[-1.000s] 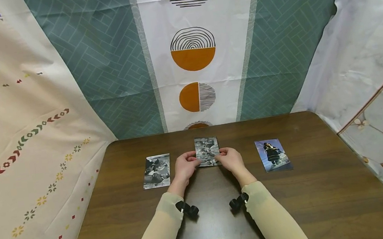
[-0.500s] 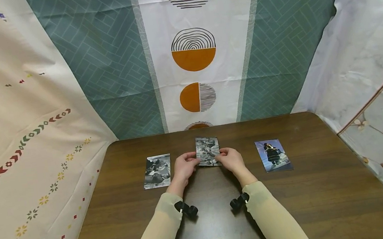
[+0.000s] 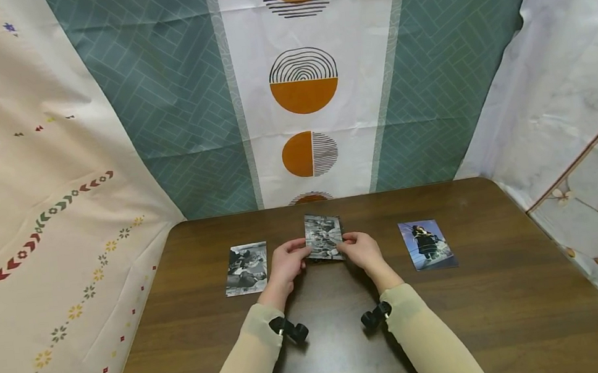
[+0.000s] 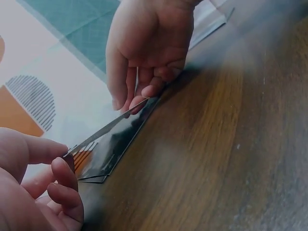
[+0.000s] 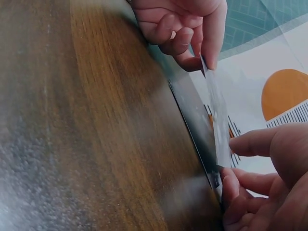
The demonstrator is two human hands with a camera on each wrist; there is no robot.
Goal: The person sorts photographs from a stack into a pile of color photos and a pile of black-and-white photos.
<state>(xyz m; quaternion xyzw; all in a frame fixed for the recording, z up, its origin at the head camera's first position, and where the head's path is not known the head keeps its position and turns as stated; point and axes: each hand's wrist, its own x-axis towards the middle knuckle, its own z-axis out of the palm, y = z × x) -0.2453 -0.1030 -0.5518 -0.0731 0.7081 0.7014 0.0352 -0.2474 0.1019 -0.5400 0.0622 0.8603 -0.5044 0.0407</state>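
A black-and-white photo print (image 3: 323, 237) is held between both hands near the far edge of the table. My left hand (image 3: 288, 265) pinches its left edge between thumb and fingers. On the opposite edge, my right hand (image 3: 363, 251) pinches it the same way. The wrist views show the held print (image 5: 218, 122) edge-on, raised and tilted. Beneath it a dark, glossy flat piece (image 4: 122, 142) lies on the table, with more than one edge showing at its corner. In the head view it is mostly hidden by the held print.
Another black-and-white photo (image 3: 246, 269) lies flat to the left of my hands. A colour photo (image 3: 427, 245) with a blue background lies to the right. The brown wooden table (image 3: 516, 309) meets a patterned cloth backdrop (image 3: 182, 101) at its far edge.
The held print has lifted slightly and turned a little, and a dark strip now shows under its near edge. Both hands keep their hold; the side photos stay put.
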